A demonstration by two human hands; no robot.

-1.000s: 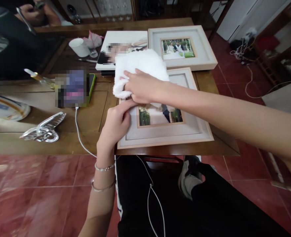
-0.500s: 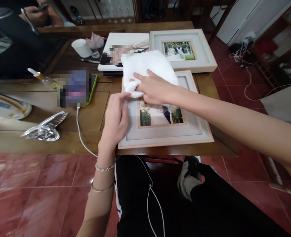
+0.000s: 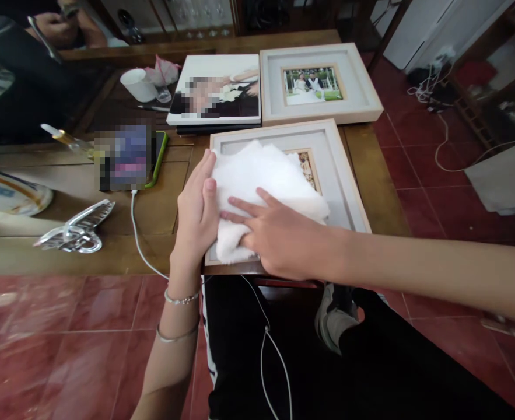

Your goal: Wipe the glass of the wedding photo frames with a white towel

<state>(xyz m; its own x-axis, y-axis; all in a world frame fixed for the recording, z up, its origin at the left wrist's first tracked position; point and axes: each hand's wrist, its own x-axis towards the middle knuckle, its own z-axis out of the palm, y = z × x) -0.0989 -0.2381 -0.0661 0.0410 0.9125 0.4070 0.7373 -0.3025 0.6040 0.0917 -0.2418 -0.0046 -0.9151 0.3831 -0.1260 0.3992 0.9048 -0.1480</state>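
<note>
A white fluffy cloth [image 3: 261, 175] lies over the middle of the nearest picture frame [image 3: 342, 169] and hides most of its photo. My right hand [image 3: 283, 236] presses on the cloth near the frame's front left corner, two fingers stretched over it and others tucked into a fold. Along the frame's left edge rests my left hand [image 3: 198, 204], its fingers straight and the thumb raised apart, bracing the side. Behind are a second picture frame [image 3: 272, 81] with a couple's photo and a white-edged photo panel [image 3: 240, 102].
To the left are a phone [image 3: 158, 160] on a white cable [image 3: 141, 242], a dropper bottle [image 3: 71, 140], a silver hair claw [image 3: 76, 227] and a white cup [image 3: 139, 84]. A dark kettle [image 3: 16, 70] stands farther back. Another person's hands [image 3: 60, 26] show at the top left.
My right hand has drawn the cloth from the frame's far edge toward its front edge, covering the photo. My left hand stays at the left edge, its fingers now straighter along it.
</note>
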